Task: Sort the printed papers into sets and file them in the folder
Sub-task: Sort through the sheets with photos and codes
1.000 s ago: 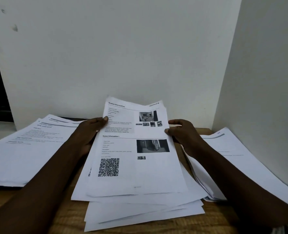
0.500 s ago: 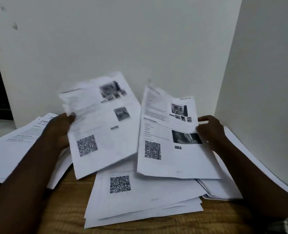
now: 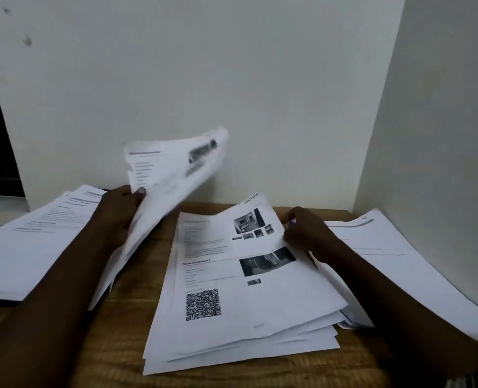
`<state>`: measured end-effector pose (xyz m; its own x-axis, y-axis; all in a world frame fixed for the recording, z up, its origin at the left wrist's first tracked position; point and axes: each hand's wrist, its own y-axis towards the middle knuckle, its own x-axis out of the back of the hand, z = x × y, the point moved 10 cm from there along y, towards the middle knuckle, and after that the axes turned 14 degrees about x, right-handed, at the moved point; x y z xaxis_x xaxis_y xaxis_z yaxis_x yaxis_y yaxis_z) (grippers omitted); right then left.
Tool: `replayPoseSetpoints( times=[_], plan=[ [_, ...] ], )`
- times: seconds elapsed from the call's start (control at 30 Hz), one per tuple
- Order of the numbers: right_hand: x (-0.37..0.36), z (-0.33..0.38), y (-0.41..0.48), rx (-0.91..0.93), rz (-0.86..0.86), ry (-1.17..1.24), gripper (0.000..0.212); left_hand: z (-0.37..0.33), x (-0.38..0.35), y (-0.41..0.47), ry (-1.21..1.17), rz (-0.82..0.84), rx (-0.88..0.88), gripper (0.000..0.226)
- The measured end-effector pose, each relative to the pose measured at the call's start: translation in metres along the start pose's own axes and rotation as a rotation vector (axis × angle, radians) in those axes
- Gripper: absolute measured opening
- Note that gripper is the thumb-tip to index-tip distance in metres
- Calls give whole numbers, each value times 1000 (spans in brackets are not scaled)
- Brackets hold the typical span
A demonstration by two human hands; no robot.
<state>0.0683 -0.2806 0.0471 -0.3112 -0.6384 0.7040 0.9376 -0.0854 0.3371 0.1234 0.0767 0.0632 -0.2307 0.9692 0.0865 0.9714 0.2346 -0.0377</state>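
- Sorting is under way: the left hand (image 3: 120, 211) pinches a lifted sheet (image 3: 170, 186) at its left edge, thumb on top, fingers closed behind the paper.
- That sheet hangs in the air left of centre, blurred, its long axis running from lower left up to upper right, with the printed heading uppermost and the free top corner toward the wall.
- The right hand (image 3: 305, 233) rests at the right edge of the middle stack (image 3: 246, 298), fingers curled on the top page's edge; whether it grips that page or only steadies it I cannot tell.
- The stack sits in the centre of the surface (image 3: 114, 345), long axis running from the near edge away toward the wall, headings at the far end, QR code near the bottom. Its pages are fanned and askew.
- More papers lie in a left pile (image 3: 30, 247) and a right pile (image 3: 386, 256). No folder is in view.
- Risks, as I judge them: the lifted sheet is held by one edge only, so it may bend, slip or land crooked on the left pile.
- The loose stack could slide or shed pages if the right hand lets go, mixing the sets.
- The right pile seems to overhang toward the lower right, and the forearm lying across it could drag it off.
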Motion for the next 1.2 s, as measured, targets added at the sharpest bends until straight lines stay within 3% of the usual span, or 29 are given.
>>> replayPoseSetpoints(
  times=[0.17, 0.3, 0.4, 0.57, 0.73, 0.83, 0.97, 1.07, 1.13, 1.2],
  plan=[
    [-9, 4, -1, 13, 112, -88, 12, 3, -32, -12, 166, 105, -23, 17],
    [-3, 3, -2, 17, 134, -203, 30, 13, -52, -14, 414, 190, 6, 12],
    [0, 0, 1, 21, 132, -316, 31, 20, -62, -15, 611, 199, 33, 10],
    [-5, 2, 3, 41, 133, -337, 41, 2, -62, -18, 924, 38, -115, 47],
    [-13, 15, -3, 78, 163, -284, 46, 16, -72, -15, 1038, 76, -53, 72],
    [-18, 17, -7, 62, 188, -206, 37, 24, -79, -20, 988, 139, 6, 66],
    [-26, 16, -12, 18, 210, 79, 16, 28, -79, -23, 915, 169, 54, 70],
    [-34, 15, -15, -4, 225, 212, 14, 23, -75, -22, 966, 138, 11, 75],
    [-43, 13, -19, -69, 250, 424, 14, 17, -72, -16, 1014, 96, -76, 75],
    [-54, 9, -22, -159, 315, 594, 25, 17, -71, -14, 1000, 103, -86, 71]
  ],
)
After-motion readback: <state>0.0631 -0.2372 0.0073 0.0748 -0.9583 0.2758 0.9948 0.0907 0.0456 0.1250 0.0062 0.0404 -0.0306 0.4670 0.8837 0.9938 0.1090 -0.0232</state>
